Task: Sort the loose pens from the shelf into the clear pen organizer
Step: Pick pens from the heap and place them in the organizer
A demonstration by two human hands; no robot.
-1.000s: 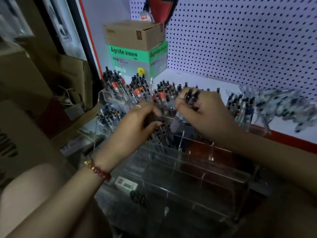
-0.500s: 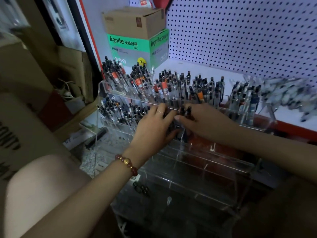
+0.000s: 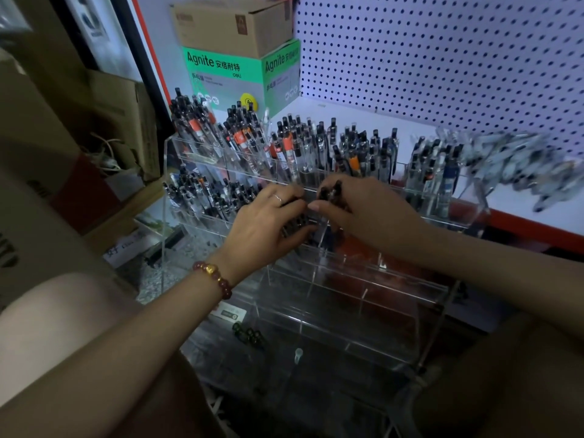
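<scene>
Several slim dark pens [image 3: 331, 193] in right hand [image 3: 366, 216]

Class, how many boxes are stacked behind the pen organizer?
2: a brown cardboard box atop a green box, in the back left corner. Others may be hidden behind.

The clear pen organizer [image 3: 347, 289] across the middle of the frame is showing as smooth transparent plastic, its edges catching glossy highlights. The pens [image 3: 294, 143] standing in it are gleaming with clear and black glossy plastic barrels. At the upper left, a brown box [image 3: 234, 23] is looking like matt cardboard, and the green box [image 3: 221, 74] beneath it is carrying a faint printed sheen. The pegboard [image 3: 442, 58] at the upper right is appearing smooth and matt. Lower left, a bracelet [image 3: 215, 279] is shining with polished red beads and one gold metallic bead.
</scene>
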